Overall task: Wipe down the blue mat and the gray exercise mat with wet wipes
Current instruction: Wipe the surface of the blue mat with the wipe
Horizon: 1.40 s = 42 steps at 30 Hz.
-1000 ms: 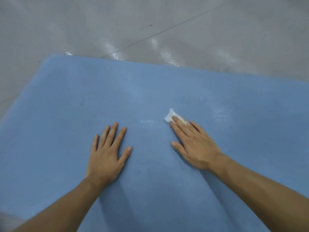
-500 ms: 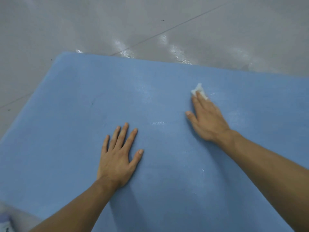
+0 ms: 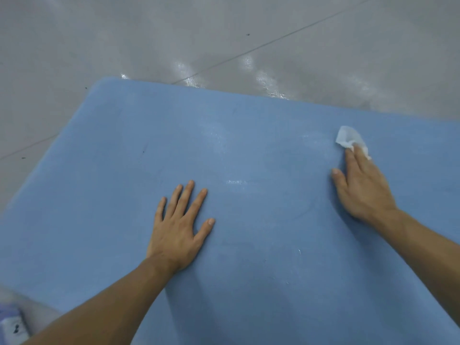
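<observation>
The blue mat (image 3: 124, 170) lies flat on the floor and fills most of the view. My right hand (image 3: 361, 188) presses a small white wet wipe (image 3: 347, 138) onto the mat at the right with straight fingers; part of the wipe is hidden under the fingertips. My left hand (image 3: 179, 227) rests flat on the mat near the middle, fingers spread, holding nothing. Faint damp streaks shine on the mat between the hands. No gray exercise mat is in view.
A shiny grey floor (image 3: 224, 33) surrounds the mat beyond its far and left edges. A bluish-white packet (image 3: 12, 324) lies on the floor at the bottom left corner, blurred.
My right hand has slid the wipe away from me and to the right across the mat. My left hand has stayed flat in the same spot.
</observation>
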Each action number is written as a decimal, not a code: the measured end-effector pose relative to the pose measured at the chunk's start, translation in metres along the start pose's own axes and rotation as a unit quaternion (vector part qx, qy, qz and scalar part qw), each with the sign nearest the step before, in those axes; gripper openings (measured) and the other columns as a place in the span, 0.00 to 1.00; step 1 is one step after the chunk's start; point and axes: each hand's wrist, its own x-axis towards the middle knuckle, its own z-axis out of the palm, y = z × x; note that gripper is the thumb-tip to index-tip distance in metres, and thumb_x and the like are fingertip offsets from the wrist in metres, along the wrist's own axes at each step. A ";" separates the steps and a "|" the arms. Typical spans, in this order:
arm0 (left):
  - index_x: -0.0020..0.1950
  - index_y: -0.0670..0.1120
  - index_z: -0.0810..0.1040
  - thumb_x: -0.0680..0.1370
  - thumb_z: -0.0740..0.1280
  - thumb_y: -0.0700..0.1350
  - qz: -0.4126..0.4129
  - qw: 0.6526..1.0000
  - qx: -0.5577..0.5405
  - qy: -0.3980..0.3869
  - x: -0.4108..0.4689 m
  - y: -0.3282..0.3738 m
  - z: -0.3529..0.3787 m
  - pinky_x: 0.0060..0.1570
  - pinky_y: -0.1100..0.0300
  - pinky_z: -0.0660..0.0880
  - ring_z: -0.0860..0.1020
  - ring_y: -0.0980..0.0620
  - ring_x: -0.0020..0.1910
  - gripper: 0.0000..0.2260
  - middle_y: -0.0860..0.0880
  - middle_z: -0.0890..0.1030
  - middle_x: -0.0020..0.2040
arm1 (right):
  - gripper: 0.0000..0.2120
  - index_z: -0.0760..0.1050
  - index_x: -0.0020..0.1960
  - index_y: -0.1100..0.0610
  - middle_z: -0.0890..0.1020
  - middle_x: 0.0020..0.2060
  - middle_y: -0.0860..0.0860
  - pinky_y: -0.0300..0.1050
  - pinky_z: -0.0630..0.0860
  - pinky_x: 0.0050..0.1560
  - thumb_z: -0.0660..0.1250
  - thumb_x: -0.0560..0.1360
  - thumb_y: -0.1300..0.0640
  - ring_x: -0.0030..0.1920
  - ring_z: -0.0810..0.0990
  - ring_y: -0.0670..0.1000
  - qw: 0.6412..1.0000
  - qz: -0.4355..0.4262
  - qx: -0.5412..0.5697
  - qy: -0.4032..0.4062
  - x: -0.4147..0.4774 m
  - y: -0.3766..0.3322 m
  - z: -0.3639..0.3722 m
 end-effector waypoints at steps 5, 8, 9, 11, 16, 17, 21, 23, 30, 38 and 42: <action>0.84 0.61 0.49 0.82 0.45 0.68 -0.002 1.000 -0.005 0.008 -0.001 -0.001 0.002 0.81 0.47 0.42 0.40 0.58 0.83 0.31 0.59 0.42 0.84 | 0.35 0.55 0.84 0.59 0.50 0.84 0.53 0.50 0.50 0.82 0.49 0.84 0.40 0.83 0.52 0.55 0.985 -0.164 0.006 -0.053 -0.066 -0.047 0.020; 0.84 0.61 0.49 0.82 0.45 0.67 -0.004 1.000 -0.013 0.005 -0.003 0.001 0.002 0.81 0.49 0.40 0.38 0.59 0.82 0.31 0.60 0.42 0.84 | 0.33 0.61 0.82 0.59 0.56 0.83 0.53 0.45 0.47 0.80 0.52 0.84 0.41 0.82 0.57 0.53 0.959 -0.275 -0.031 -0.059 -0.119 -0.069 0.036; 0.84 0.61 0.49 0.82 0.45 0.67 -0.006 1.000 -0.017 0.004 -0.003 0.002 0.002 0.81 0.49 0.40 0.38 0.59 0.82 0.31 0.60 0.41 0.84 | 0.32 0.62 0.82 0.58 0.58 0.83 0.53 0.45 0.47 0.80 0.53 0.84 0.41 0.82 0.58 0.53 0.952 -0.293 -0.048 -0.068 -0.132 -0.072 0.037; 0.85 0.60 0.50 0.82 0.44 0.66 -0.016 0.999 -0.026 0.008 -0.005 0.006 0.004 0.81 0.48 0.41 0.38 0.59 0.82 0.31 0.60 0.42 0.84 | 0.31 0.63 0.81 0.58 0.60 0.82 0.53 0.44 0.47 0.80 0.52 0.85 0.41 0.81 0.61 0.53 0.952 -0.294 -0.067 -0.056 -0.135 -0.064 0.035; 0.85 0.58 0.49 0.83 0.42 0.64 -0.038 0.999 -0.034 0.012 -0.026 0.024 0.012 0.81 0.48 0.41 0.39 0.57 0.83 0.30 0.58 0.43 0.85 | 0.33 0.59 0.82 0.59 0.59 0.83 0.55 0.57 0.59 0.78 0.49 0.84 0.41 0.80 0.63 0.58 0.995 -0.088 -0.030 0.018 -0.091 0.000 0.021; 0.85 0.58 0.48 0.83 0.42 0.64 -0.038 0.999 -0.036 0.010 -0.030 0.027 0.012 0.81 0.49 0.40 0.38 0.57 0.83 0.30 0.58 0.42 0.85 | 0.32 0.58 0.82 0.59 0.57 0.83 0.55 0.59 0.60 0.79 0.49 0.84 0.42 0.81 0.61 0.59 0.999 -0.044 -0.018 0.018 -0.085 0.008 0.016; 0.85 0.59 0.48 0.83 0.42 0.64 -0.036 0.999 -0.039 0.007 -0.043 0.032 0.013 0.81 0.50 0.38 0.37 0.58 0.82 0.30 0.58 0.41 0.84 | 0.34 0.59 0.81 0.63 0.55 0.83 0.57 0.60 0.59 0.80 0.51 0.83 0.42 0.82 0.57 0.62 1.000 -0.024 0.004 0.005 -0.084 -0.006 0.015; 0.85 0.59 0.49 0.83 0.44 0.64 -0.030 0.999 -0.039 0.006 -0.048 0.033 0.014 0.81 0.51 0.37 0.37 0.58 0.82 0.29 0.58 0.42 0.85 | 0.36 0.58 0.82 0.61 0.52 0.84 0.55 0.53 0.53 0.81 0.47 0.82 0.39 0.83 0.54 0.58 0.995 -0.094 0.001 -0.015 -0.101 -0.031 0.024; 0.84 0.60 0.52 0.84 0.46 0.62 -0.023 0.999 -0.035 0.006 -0.065 0.046 0.018 0.80 0.48 0.39 0.40 0.56 0.83 0.28 0.56 0.45 0.85 | 0.31 0.62 0.82 0.58 0.56 0.84 0.52 0.50 0.53 0.79 0.54 0.85 0.42 0.83 0.56 0.52 0.938 -0.339 -0.058 -0.047 -0.175 -0.070 0.046; 0.84 0.62 0.46 0.82 0.41 0.64 -0.031 0.998 -0.041 -0.020 -0.072 0.057 0.013 0.81 0.47 0.37 0.33 0.58 0.81 0.29 0.59 0.38 0.84 | 0.36 0.59 0.81 0.63 0.60 0.82 0.59 0.61 0.64 0.76 0.49 0.81 0.40 0.78 0.65 0.63 0.999 -0.015 -0.004 0.043 -0.123 0.031 0.021; 0.84 0.62 0.46 0.82 0.40 0.64 -0.030 0.999 -0.039 -0.023 -0.074 0.063 0.014 0.81 0.46 0.38 0.34 0.58 0.81 0.28 0.59 0.38 0.84 | 0.38 0.62 0.79 0.65 0.59 0.82 0.60 0.63 0.64 0.76 0.49 0.80 0.39 0.79 0.63 0.66 0.999 0.000 0.005 0.032 -0.133 0.036 0.016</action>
